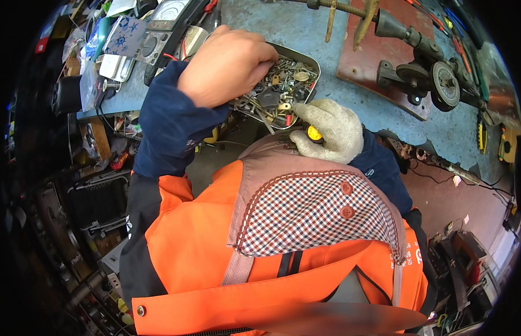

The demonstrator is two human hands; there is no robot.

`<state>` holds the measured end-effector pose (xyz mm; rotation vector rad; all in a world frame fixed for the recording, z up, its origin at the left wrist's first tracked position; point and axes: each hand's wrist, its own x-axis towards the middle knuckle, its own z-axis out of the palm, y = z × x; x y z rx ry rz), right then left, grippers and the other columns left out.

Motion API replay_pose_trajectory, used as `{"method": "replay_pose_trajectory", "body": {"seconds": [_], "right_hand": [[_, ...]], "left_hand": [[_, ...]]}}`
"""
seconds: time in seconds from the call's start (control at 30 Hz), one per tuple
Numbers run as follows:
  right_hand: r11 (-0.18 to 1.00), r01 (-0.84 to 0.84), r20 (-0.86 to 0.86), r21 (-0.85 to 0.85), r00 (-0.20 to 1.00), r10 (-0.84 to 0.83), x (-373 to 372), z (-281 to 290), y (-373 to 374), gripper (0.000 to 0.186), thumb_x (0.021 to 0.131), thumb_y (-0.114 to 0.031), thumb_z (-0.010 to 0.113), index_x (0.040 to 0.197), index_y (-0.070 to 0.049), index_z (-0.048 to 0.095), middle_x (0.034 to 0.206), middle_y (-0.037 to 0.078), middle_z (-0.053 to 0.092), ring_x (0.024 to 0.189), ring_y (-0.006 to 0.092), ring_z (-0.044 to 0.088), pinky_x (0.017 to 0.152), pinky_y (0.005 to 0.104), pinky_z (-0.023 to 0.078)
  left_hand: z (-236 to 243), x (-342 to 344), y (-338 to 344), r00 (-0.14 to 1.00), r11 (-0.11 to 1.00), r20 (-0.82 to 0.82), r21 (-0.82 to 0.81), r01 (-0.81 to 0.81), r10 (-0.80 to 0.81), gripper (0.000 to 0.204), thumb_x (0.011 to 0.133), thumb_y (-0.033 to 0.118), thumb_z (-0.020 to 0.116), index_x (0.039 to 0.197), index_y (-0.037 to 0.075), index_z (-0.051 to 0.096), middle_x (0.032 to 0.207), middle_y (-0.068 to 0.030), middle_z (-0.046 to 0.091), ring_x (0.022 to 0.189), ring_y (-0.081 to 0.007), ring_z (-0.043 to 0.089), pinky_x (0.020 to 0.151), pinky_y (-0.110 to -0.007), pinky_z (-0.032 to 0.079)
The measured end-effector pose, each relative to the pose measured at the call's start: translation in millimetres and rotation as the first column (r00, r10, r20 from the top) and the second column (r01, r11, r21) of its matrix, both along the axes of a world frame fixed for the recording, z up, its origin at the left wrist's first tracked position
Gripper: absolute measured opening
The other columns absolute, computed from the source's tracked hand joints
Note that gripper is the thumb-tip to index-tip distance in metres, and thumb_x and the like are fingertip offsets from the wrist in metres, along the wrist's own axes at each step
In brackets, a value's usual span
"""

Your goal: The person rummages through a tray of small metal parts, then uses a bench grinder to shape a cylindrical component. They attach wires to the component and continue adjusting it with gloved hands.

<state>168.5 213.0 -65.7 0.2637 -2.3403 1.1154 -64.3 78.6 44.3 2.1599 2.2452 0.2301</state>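
Note:
A metal tray (pixel 310 70) full of mixed screws, washers and small metal parts sits at the bench edge. My left hand (pixel 227 66), bare, reaches over its left side with fingers curled down into it; the fingertips are mostly hidden. My right hand (pixel 333 131), in a grey knitted glove, is just below the tray’s right corner, closed around a yellow-and-black handled tool (pixel 314 132), of which only the round handle end shows clearly. A red-and-white checked cloth apron (pixel 294 213) lies over my orange-and-black jacket (pixel 187 241), below my hands.
The blue bench (pixel 327 67) holds a rusty plate (pixel 355 56) with a geared shaft fixture (pixel 442 84) at right, hand tools along the far right, and meters (pixel 154 45), bags and small boxes at left. Cables (pixel 423 176) hang below the edge; cluttered equipment stands low on both sides.

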Motion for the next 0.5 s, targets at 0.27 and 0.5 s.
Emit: {"method": "replay_pose_trajectory", "body": {"seconds": [0.27,0.5], "right_hand": [[1.0,-0.018,0.006,0.008,1.0,0.018,-1.8,5.4,2.5,0.058,0.085,-0.029,0.089,0.132,-0.001,0.072,0.1,0.019,0.073,0.085,0.0372,0.072,0.071,0.0444,0.059],[0.999,-0.023,-0.011,0.023,1.0,0.023,-1.7,1.5,1.9,0.058,0.084,-0.028,0.09,0.132,0.0,0.072,0.101,0.019,0.073,0.086,0.0366,0.073,0.072,0.0439,0.06]], "left_hand": [[-15.1,0.0,12.9,0.993,0.992,-0.092,-0.096,-0.078,0.069,0.018,0.09,0.021,0.073,0.102,0.015,0.084,0.083,-0.0137,0.077,0.083,-0.0367,0.075,0.085,-0.05,0.056],[-15.5,0.5,13.8,0.992,0.986,-0.049,-0.115,-0.118,0.113,0.021,0.088,0.019,0.074,0.106,0.016,0.084,0.088,-0.0132,0.079,0.085,-0.0364,0.076,0.083,-0.049,0.06]]}}
